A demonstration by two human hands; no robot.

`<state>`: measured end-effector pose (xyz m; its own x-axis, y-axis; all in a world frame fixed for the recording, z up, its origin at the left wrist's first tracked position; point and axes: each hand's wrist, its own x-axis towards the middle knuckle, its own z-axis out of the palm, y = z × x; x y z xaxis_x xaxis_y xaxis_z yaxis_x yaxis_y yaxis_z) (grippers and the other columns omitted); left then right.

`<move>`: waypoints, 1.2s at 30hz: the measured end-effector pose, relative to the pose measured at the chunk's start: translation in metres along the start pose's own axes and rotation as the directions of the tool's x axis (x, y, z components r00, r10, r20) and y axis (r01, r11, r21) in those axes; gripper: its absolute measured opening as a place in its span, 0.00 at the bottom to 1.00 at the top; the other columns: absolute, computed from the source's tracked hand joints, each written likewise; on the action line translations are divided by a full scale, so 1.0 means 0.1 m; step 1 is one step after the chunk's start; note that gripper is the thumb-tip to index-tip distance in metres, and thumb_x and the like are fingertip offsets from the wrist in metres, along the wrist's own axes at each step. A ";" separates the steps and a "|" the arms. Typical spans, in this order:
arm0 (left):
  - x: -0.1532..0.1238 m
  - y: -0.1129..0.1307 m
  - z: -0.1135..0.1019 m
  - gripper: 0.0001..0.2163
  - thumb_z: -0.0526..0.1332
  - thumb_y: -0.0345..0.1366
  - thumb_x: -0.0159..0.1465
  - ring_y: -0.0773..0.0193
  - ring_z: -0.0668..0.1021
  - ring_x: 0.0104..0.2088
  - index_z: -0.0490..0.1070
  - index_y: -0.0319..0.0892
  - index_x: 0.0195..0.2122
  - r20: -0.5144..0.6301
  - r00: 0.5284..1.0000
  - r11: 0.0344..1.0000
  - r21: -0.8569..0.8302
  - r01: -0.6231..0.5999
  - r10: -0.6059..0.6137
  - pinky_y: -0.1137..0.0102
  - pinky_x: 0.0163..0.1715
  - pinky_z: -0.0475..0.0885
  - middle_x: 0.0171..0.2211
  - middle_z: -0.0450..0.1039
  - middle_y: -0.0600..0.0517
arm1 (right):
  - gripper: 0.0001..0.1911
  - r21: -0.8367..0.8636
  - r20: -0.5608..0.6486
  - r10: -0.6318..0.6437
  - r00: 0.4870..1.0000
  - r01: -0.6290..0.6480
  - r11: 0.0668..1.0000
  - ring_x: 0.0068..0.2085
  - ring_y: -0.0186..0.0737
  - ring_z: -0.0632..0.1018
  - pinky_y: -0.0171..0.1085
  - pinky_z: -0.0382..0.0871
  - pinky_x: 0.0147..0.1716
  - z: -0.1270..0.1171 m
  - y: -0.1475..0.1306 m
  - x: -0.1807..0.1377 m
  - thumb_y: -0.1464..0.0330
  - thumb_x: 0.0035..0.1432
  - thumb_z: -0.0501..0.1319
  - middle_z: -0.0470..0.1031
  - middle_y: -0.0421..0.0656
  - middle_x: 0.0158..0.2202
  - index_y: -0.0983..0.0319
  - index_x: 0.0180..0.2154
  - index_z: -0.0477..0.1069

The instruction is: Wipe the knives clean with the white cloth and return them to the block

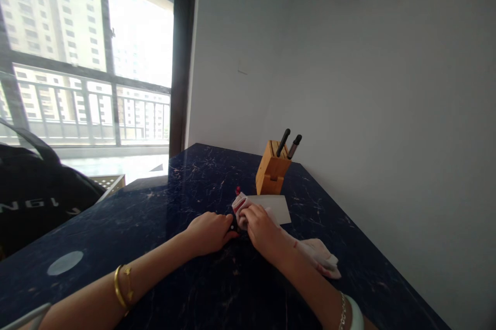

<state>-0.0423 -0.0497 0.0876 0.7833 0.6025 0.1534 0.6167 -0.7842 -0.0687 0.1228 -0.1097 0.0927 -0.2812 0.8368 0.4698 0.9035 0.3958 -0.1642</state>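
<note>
My left hand (211,232) is closed around the black riveted handle (233,224) of a cleaver. The cleaver's broad, pale blade (277,207) points to the right, low over the dark tabletop. In my right hand (261,226) is bunched a white and pink cloth (320,256), pressed near where handle and blade meet. A red tip of the cloth sticks up beyond my fingers, and its loose end trails out under my right forearm. The cloth and right hand hide part of the blade's near end.
Behind the blade stands a wooden knife block (270,169) with two dark-handled tools in it. A pale round patch (65,263) shows on the dark marbled table (201,180) at left. A black bag (42,195) is beside the table, by the window. A grey wall borders the right side.
</note>
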 end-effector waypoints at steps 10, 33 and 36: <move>0.01 0.02 0.01 0.22 0.40 0.50 0.62 0.52 0.77 0.30 0.66 0.40 0.37 -0.008 1.000 1.000 0.025 -0.001 0.001 0.64 0.28 0.69 0.30 0.74 0.44 | 0.21 -0.088 -0.057 -0.070 0.996 0.065 0.994 0.47 0.38 0.62 0.39 0.52 0.51 0.01 0.06 0.08 0.77 0.54 0.50 0.65 0.45 0.46 0.62 0.51 0.60; 0.01 0.01 -0.01 0.21 0.41 0.50 0.61 0.53 0.77 0.32 0.66 0.42 0.39 0.016 1.000 1.000 -0.013 0.021 -0.021 0.63 0.30 0.69 0.33 0.74 0.45 | 0.07 0.015 -0.008 0.014 1.000 -0.014 1.000 0.36 0.35 0.67 0.33 0.59 0.36 0.03 -0.01 0.03 0.78 0.50 0.53 0.68 0.39 0.31 0.61 0.28 0.64; 0.01 0.01 -0.01 0.21 0.41 0.50 0.62 0.53 0.77 0.32 0.66 0.41 0.39 0.015 1.000 1.000 -0.009 0.014 -0.014 0.64 0.30 0.69 0.32 0.74 0.45 | 0.07 0.006 -0.005 0.022 1.000 -0.022 1.000 0.36 0.35 0.67 0.33 0.59 0.36 0.02 -0.02 0.03 0.78 0.50 0.53 0.68 0.39 0.31 0.61 0.28 0.64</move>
<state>-0.0412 -0.0499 0.0883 0.7758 0.6154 0.1392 0.6267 -0.7771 -0.0576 0.1192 -0.1070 0.0926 -0.2600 0.8431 0.4707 0.9074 0.3800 -0.1795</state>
